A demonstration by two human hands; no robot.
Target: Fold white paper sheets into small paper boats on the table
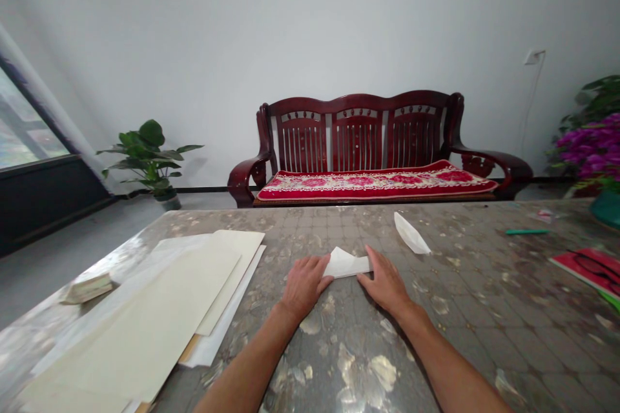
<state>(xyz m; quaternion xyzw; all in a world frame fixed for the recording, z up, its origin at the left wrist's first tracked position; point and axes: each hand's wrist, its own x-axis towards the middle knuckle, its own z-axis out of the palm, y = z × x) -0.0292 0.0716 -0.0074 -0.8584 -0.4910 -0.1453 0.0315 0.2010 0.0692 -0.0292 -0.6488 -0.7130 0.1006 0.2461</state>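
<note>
A small folded piece of white paper (345,264) lies on the table between my two hands, with a pointed flap sticking up at its far edge. My left hand (306,281) grips the left end of the paper, thumb at the near side and fingers over the far side. At the right end, my right hand (385,279) pinches the paper between thumb and fingers. Beyond my right hand rests a separate folded white paper piece (411,233), slim and pointed at its ends.
Large cream paper sheets (159,310) are piled at the left, beside a small block (87,288). A green pen (526,231), glasses (593,266) on a red book (576,261) and purple flowers (593,145) are at the right. A wooden bench (361,135) stands behind the patterned table (349,361).
</note>
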